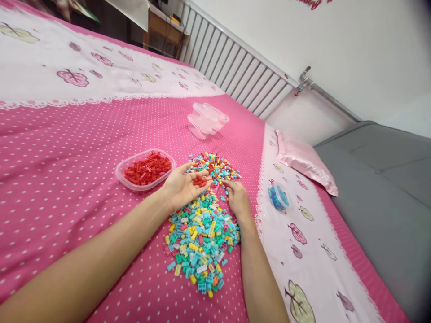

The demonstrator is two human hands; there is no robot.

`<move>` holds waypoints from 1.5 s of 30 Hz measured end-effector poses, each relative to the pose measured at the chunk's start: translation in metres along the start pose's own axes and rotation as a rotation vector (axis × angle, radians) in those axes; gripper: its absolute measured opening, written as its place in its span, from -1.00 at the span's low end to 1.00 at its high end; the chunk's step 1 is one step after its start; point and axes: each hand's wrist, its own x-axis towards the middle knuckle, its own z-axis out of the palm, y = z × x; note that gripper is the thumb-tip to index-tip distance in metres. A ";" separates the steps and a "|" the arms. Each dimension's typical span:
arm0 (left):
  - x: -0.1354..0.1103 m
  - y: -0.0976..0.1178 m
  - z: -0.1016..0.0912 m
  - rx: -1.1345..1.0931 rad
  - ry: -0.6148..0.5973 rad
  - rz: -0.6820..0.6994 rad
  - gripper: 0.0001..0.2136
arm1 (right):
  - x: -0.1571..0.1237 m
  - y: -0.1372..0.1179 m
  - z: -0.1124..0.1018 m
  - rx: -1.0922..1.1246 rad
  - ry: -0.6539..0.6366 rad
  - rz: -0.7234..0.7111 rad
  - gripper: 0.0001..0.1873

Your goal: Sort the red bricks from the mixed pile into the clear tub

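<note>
My left hand (183, 186) is palm up with its fingers stretched out, and several small red toy bricks (200, 181) rest on them. My right hand (238, 197) reaches to the near edge of a mixed pile of toy bricks (220, 167), with its index finger forward and the other fingers curled. Whether a brick is between its fingertips is too small to make out. A larger heap of toy bricks (202, 242), mostly turquoise, yellow and green, spreads between my forearms. Left of my left hand stands a clear plastic tub (121, 178) holding red bricks (146, 168).
Stacked clear empty containers (207, 119) stand farther back on the pink dotted bedspread (84, 148). To the right sits a clear tub of blue bricks (279, 197). Beyond it lie a pink pillow (305, 159), a grey padded surface (377, 179) and a metal bed rail (232, 54).
</note>
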 end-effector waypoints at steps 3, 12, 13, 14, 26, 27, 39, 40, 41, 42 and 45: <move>0.000 0.000 0.000 0.001 0.002 0.004 -0.49 | -0.001 -0.001 0.000 -0.054 -0.025 0.017 -0.64; 0.000 -0.001 0.000 -0.016 -0.003 -0.008 -0.52 | -0.001 -0.001 -0.003 -0.044 -0.042 -0.004 -0.79; 0.000 -0.001 0.000 -0.017 -0.004 -0.010 -0.52 | -0.001 -0.001 -0.003 -0.043 -0.036 -0.005 -0.80; 0.000 -0.001 0.000 -0.018 -0.005 -0.013 -0.52 | -0.001 -0.001 -0.003 -0.042 -0.032 -0.003 -0.81; 0.000 -0.001 0.000 -0.001 0.006 -0.008 -0.53 | 0.003 -0.008 -0.016 0.090 0.128 0.056 -0.89; 0.000 -0.001 0.000 -0.004 0.004 -0.013 -0.54 | 0.003 -0.013 -0.019 0.146 0.151 0.052 -0.89; 0.000 -0.008 0.001 -0.015 -0.108 -0.144 -0.57 | -0.003 -0.063 -0.037 0.504 0.113 -0.106 -0.80; 0.000 -0.008 0.001 -0.013 -0.094 -0.135 -0.58 | -0.002 -0.059 -0.035 0.506 0.131 -0.087 -0.79; 0.000 -0.007 0.001 -0.011 -0.076 -0.118 -0.58 | -0.001 -0.055 -0.032 0.501 0.139 -0.070 -0.79; 0.000 -0.006 0.001 -0.011 -0.054 -0.094 -0.59 | 0.000 -0.051 -0.029 0.486 0.134 -0.060 -0.78; 0.001 -0.003 0.001 -0.015 -0.010 -0.006 -0.61 | 0.001 -0.041 -0.017 0.392 0.026 -0.082 -0.72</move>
